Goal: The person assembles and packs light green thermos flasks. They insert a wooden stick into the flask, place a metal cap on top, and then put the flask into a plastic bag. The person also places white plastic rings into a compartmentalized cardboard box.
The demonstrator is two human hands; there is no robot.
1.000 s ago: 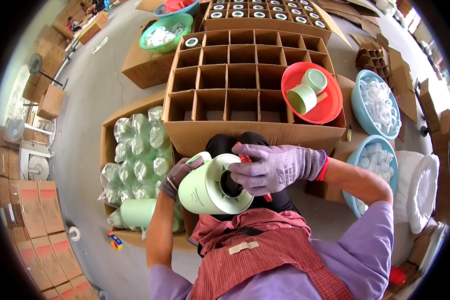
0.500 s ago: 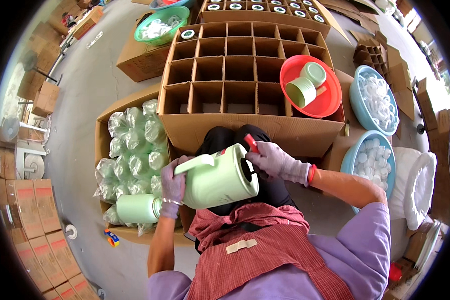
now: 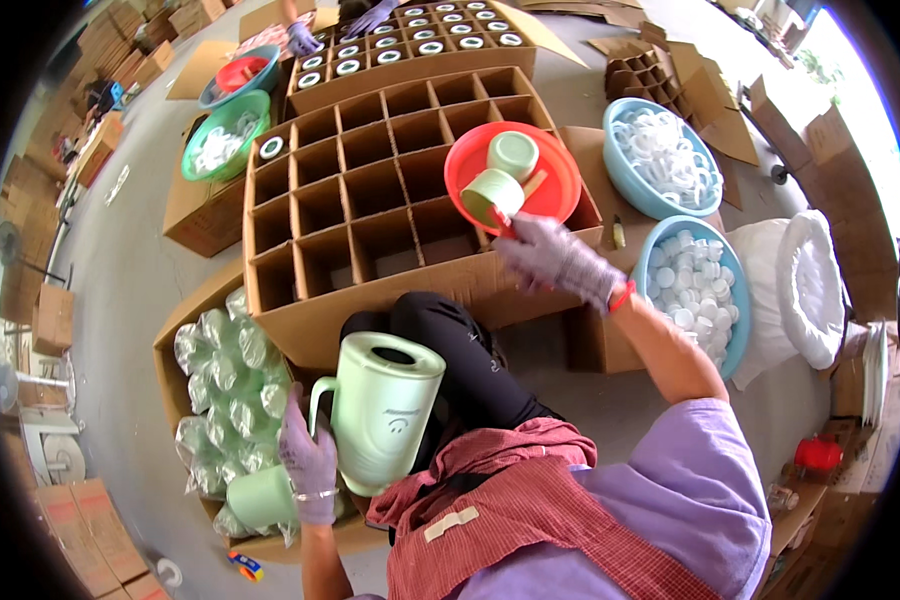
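My left hand [image 3: 308,455], in a grey-purple glove, is closed at the handle of a pale green jug [image 3: 385,430]. The jug stands nearly upright against my lap, its dark round opening facing up. My right hand [image 3: 552,258] is gripping a small tool with a red handle [image 3: 501,220]; its working end is hidden. That hand is at the near rim of a red basin [image 3: 467,150], which holds a pale green cup [image 3: 490,195] and a pale green lidded piece [image 3: 513,156]. A green cylindrical container [image 3: 260,498] lies beside my left wrist.
The basin rests on a divided carton [image 3: 390,270]. Left stands a box of bagged green bottles [image 3: 220,390]. Blue tubs of white rings [image 3: 660,150] and white caps [image 3: 690,300] are at right. A co-worker's gloved hands [image 3: 370,18] are over a filled carton at the back.
The jug has gone from tilted sideways to nearly upright. My right hand has moved from the jug's opening up to the red basin with the red-handled tool. The view has shifted.
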